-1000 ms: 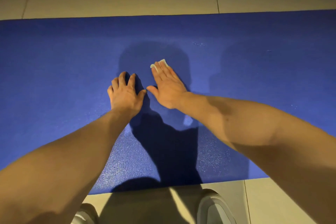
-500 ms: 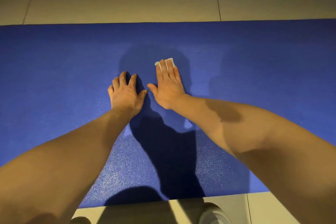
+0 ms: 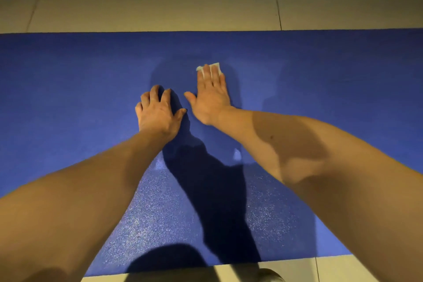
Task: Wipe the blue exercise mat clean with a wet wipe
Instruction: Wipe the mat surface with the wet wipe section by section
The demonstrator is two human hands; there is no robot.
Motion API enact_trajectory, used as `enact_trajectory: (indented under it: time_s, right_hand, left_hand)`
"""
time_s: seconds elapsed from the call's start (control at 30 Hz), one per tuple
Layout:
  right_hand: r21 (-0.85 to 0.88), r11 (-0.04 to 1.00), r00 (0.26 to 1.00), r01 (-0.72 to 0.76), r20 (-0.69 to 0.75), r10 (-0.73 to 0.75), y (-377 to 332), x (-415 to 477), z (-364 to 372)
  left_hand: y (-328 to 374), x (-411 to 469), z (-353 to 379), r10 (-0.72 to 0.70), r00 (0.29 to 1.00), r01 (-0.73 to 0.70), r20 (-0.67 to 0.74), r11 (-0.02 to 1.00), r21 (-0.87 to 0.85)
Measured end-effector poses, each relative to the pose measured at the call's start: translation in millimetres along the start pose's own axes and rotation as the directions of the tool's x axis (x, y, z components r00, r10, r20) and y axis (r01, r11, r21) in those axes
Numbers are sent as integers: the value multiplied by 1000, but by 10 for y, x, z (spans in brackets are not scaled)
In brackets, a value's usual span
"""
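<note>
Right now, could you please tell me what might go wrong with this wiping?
1. The wipe lies only under the straight fingertips of the right hand and is not gripped, so it may bunch up or slip out on a stroke.
2. The left hand braces on the mat. The mat's near part glistens and may be wet, so a bracing hand could slide there.

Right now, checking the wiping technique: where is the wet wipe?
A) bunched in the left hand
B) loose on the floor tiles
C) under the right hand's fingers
C: the right hand presses the wet wipe flat on the blue mat, its white edge showing past the straight fingertips; the left hand holds nothing.
</note>
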State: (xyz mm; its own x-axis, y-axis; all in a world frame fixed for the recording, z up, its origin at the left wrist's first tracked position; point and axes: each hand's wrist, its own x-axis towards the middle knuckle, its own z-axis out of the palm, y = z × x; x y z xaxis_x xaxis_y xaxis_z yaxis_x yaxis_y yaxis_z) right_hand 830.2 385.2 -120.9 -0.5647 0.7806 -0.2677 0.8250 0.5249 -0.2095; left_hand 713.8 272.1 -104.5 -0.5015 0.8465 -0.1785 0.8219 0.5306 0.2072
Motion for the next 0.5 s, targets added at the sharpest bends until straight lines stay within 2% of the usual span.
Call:
enact_trajectory:
  time_s: [0.13, 0.17, 0.23, 0.3, 0.37, 0.43, 0.5]
  right_hand:
    - [-32, 968, 969, 248, 10, -248, 273, 113, -54]
    - [-20, 973, 973, 230, -20, -230, 419, 150, -89]
    - [9, 998, 994, 64, -91, -63, 711, 218, -167]
    - [10, 990, 986, -139, -89, 140, 835, 263, -206]
    - [3, 960, 957, -280, -74, 280, 707, 321, -207]
    - [14, 952, 949, -306, -69, 306, 421, 360, -202]
    - [7, 983, 981, -183, -58, 183, 125, 368, -165]
  left_hand:
    - [-6, 90, -28, -8, 1000, 7, 9, 1000, 17]
    - [-3, 107, -33, -4, 1000, 4, 14, 1000, 25]
    - [1, 129, -35, 3, 1000, -4, 20, 999, 38]
    - [0, 142, -32, 7, 1000, -7, 21, 999, 34]
    - [-6, 161, -29, 4, 1000, -5, 19, 1000, 25]
    - [-3, 187, -23, 1, 1000, -1, 20, 1000, 9]
    - [0, 209, -17, -11, 1000, 11, 19, 1000, -11]
